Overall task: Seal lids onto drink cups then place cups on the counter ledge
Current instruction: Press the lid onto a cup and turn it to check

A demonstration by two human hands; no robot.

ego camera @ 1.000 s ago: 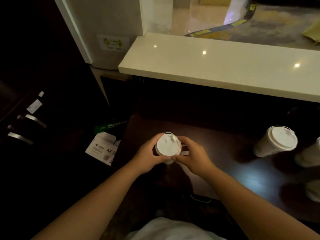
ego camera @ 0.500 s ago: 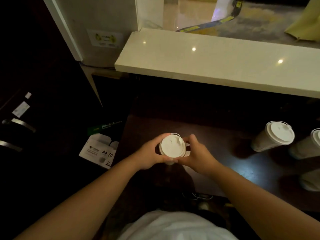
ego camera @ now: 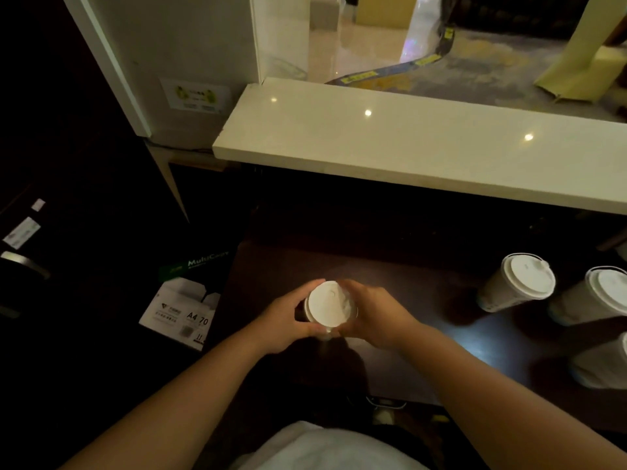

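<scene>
A drink cup with a white lid (ego camera: 328, 307) stands over the dark table's left part, held from both sides. My left hand (ego camera: 286, 320) wraps its left side, my right hand (ego camera: 371, 313) its right side, thumbs near the lid's rim. The cup's body is mostly hidden by my fingers. The lid looks blurred. The pale stone counter ledge (ego camera: 407, 147) runs across the view above the table, bare of cups. Three more lidded white cups stand at the right: one (ego camera: 519, 283), a second (ego camera: 597, 296) beside it and a third (ego camera: 604, 366) nearer, cut by the frame edge.
The dark wooden table (ego camera: 424, 334) lies below the ledge. A box of A4 copy paper (ego camera: 185, 307) sits on the floor to the left. A white wall panel with a sticker (ego camera: 195, 95) rises at the ledge's left end. Dark cabinets with metal handles (ego camera: 23, 262) are far left.
Both hands have stayed on the cup, and the lid's small tab no longer shows on top. The view has shifted slightly, showing more of the right cups.
</scene>
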